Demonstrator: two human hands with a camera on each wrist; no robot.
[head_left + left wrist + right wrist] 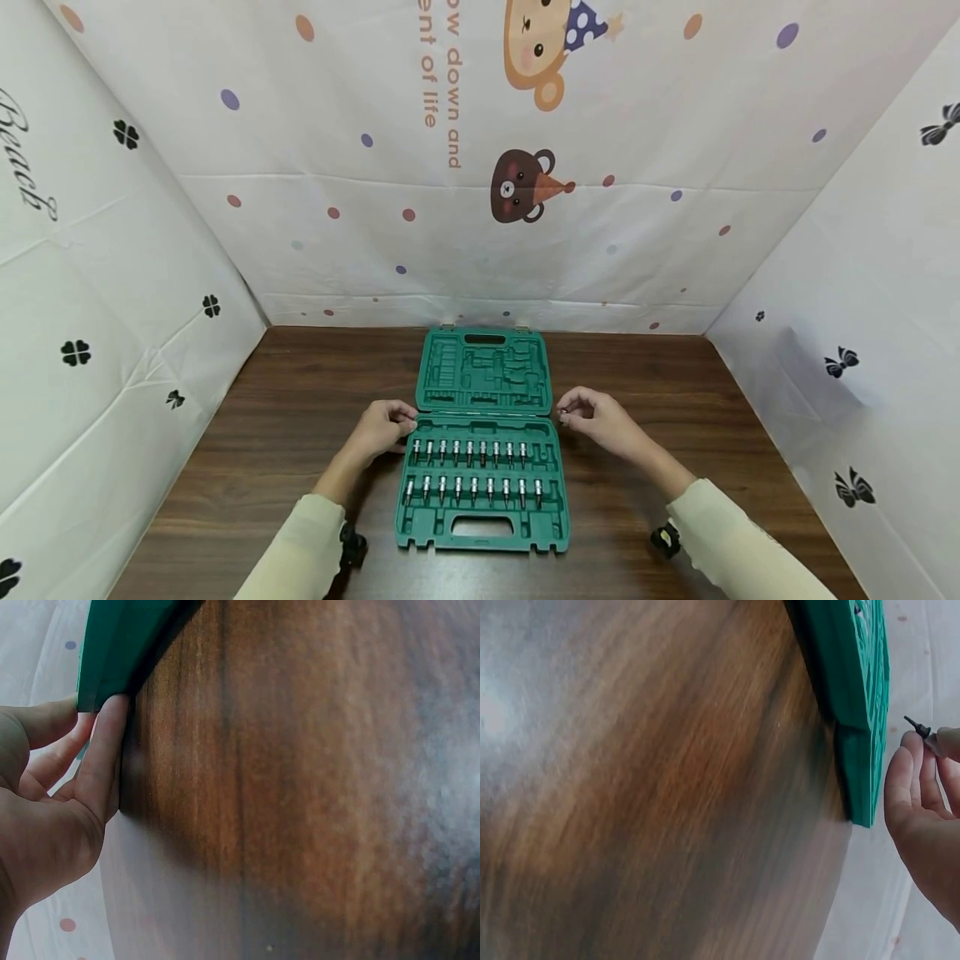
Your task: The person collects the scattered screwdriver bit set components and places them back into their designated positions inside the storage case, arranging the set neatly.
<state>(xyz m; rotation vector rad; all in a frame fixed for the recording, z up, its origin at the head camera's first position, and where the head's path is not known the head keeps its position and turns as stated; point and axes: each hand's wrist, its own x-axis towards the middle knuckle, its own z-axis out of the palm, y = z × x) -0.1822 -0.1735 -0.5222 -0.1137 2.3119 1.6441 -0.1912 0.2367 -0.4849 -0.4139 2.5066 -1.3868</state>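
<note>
My left hand (pixel 384 427) fingers curled on case (pixel 483 392) left edge; right hand (pixel 596 419) pinches small dark bit (pixel 919 728), mostly hidden.

The tool case (pixel 482 442) is green; the table (pixel 285 433) dark brown woodgrain; the backdrop (pixel 337 167) white with coloured dots.
</note>
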